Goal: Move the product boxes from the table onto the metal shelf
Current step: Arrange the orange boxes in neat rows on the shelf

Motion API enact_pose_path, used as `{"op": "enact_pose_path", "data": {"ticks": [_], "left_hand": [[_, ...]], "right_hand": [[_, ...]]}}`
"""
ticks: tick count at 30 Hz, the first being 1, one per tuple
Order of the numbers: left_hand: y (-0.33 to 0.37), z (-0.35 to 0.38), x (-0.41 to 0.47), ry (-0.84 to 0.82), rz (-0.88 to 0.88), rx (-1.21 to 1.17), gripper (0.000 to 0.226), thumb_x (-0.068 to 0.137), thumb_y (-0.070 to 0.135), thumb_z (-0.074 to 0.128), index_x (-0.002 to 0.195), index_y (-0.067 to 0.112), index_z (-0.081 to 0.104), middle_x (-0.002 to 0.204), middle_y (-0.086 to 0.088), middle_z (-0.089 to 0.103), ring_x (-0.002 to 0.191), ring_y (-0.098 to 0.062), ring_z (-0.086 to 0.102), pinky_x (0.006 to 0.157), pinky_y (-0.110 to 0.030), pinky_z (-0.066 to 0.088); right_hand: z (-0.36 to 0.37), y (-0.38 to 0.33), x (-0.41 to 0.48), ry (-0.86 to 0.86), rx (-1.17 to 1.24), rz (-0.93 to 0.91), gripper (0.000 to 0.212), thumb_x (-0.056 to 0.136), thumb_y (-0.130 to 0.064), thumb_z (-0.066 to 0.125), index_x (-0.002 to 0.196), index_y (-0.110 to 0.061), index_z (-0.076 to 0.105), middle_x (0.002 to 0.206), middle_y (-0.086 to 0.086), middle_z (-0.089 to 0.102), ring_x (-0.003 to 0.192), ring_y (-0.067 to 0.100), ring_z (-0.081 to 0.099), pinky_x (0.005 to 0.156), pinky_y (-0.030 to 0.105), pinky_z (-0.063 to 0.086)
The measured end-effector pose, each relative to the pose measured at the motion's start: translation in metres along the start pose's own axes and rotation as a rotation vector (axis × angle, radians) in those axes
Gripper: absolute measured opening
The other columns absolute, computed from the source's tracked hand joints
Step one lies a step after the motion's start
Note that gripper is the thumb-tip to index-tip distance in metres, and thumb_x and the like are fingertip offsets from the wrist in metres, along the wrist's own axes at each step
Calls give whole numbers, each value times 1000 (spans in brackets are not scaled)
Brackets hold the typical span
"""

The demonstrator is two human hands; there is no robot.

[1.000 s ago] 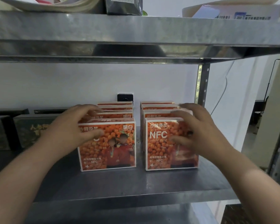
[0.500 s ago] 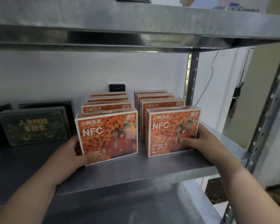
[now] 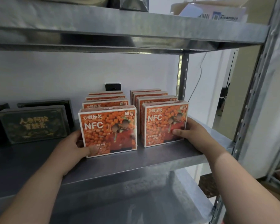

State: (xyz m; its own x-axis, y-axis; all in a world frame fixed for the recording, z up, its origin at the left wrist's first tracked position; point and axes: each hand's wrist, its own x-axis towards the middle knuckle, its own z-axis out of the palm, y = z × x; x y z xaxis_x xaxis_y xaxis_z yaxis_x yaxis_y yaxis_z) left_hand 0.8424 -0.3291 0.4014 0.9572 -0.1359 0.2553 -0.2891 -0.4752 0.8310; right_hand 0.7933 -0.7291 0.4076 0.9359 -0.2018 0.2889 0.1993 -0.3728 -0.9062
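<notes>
Metal shelf (image 3: 152,160), centre frame: left hand (image 3: 71,147), right hand (image 3: 194,135) clamped on front boxes (image 3: 108,130); square fronts flush, release gently.

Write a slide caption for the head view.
Left hand and right hand hold front orange boxes on metal shelf.

boxes: eight orange ones, white-edged, wrapped in clear film, stood upright in two rows of four on the metal shelf (image 3: 152,160)
front left box (image 3: 109,130): "NFC" in white over a photo of orange berries, face turned forward, set near the shelf's front edge
front right box (image 3: 165,124): same print, set a bit further back, a gap left between the two
left row behind (image 3: 106,103): three boxes, only top strips seen
right row behind (image 3: 155,98): three more, packed close, lined up toward the wall
</notes>
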Motion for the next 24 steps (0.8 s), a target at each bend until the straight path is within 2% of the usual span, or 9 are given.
{"op": "enact_pose_path", "data": {"ticks": [3, 6, 10, 14, 17, 19, 21, 22, 24], "left_hand": [[1, 0, -1, 16, -15, 2, 53, 69, 25, 88, 111, 41, 61, 100, 22, 69, 95, 3, 62, 75, -23, 44], [4, 1, -2, 32, -32, 22, 50, 69, 26, 88, 103, 47, 58, 90, 30, 68, 94, 5, 60, 74, -21, 43], [6, 2, -1, 42, -69, 46, 57, 67, 28, 89, 116, 40, 62, 103, 19, 72, 97, -2, 65, 82, -30, 48], [10, 5, -3, 72, -86, 39, 56, 66, 26, 90, 112, 42, 62, 100, 25, 72, 92, 3, 67, 84, -28, 49], [15, 7, -5, 54, -100, -12, 69, 56, 39, 94, 117, 39, 61, 103, 20, 73, 93, 0, 69, 87, -31, 50], [17, 7, -5, 132, -108, -51, 63, 61, 44, 90, 117, 38, 61, 104, 15, 72, 98, -7, 67, 84, -31, 48], [23, 4, -5, 290, -47, -109, 29, 81, 37, 76, 105, 46, 63, 99, 21, 69, 99, -2, 62, 83, -30, 44], [28, 1, -4, 369, 23, -125, 22, 89, 31, 69, 99, 49, 65, 96, 24, 69, 96, 4, 62, 84, -30, 44], [37, -13, 3, 485, 140, -93, 27, 95, 19, 63, 95, 46, 66, 95, 28, 68, 88, 11, 61, 88, -32, 46]], "right_hand": [[-1, 0, 1, -2, -36, 6, 42, 81, -16, 82, 118, -29, 66, 107, -12, 76, 99, 7, 72, 94, 35, 54], [-2, 1, 4, -9, -54, 2, 40, 81, -16, 81, 116, -28, 66, 105, -14, 76, 95, 5, 72, 95, 35, 54], [-5, 5, 6, -42, -69, -37, 41, 81, -18, 81, 117, -30, 65, 105, -16, 75, 95, 3, 71, 93, 33, 53], [-8, 10, 10, -57, -64, -71, 44, 81, -18, 81, 118, -34, 63, 106, -17, 75, 97, 2, 70, 92, 32, 53], [-8, 10, 9, -81, -33, -77, 48, 81, -20, 81, 120, -38, 61, 108, -18, 74, 99, 5, 71, 93, 35, 55], [-10, 7, 10, -80, 27, -70, 54, 80, -31, 81, 128, -42, 57, 113, -18, 73, 106, 6, 69, 92, 34, 56], [-13, 2, 14, 17, 31, -128, 68, 77, -53, 77, 138, -42, 50, 125, -17, 67, 118, 5, 62, 99, 39, 52], [-17, -5, 17, 84, 6, -184, 73, 76, -60, 73, 141, -39, 49, 132, -15, 64, 123, 4, 58, 102, 40, 50], [-26, -29, 24, 173, -74, -330, 67, 82, -58, 69, 142, -34, 51, 136, -14, 58, 125, 3, 54, 104, 35, 46]]}}
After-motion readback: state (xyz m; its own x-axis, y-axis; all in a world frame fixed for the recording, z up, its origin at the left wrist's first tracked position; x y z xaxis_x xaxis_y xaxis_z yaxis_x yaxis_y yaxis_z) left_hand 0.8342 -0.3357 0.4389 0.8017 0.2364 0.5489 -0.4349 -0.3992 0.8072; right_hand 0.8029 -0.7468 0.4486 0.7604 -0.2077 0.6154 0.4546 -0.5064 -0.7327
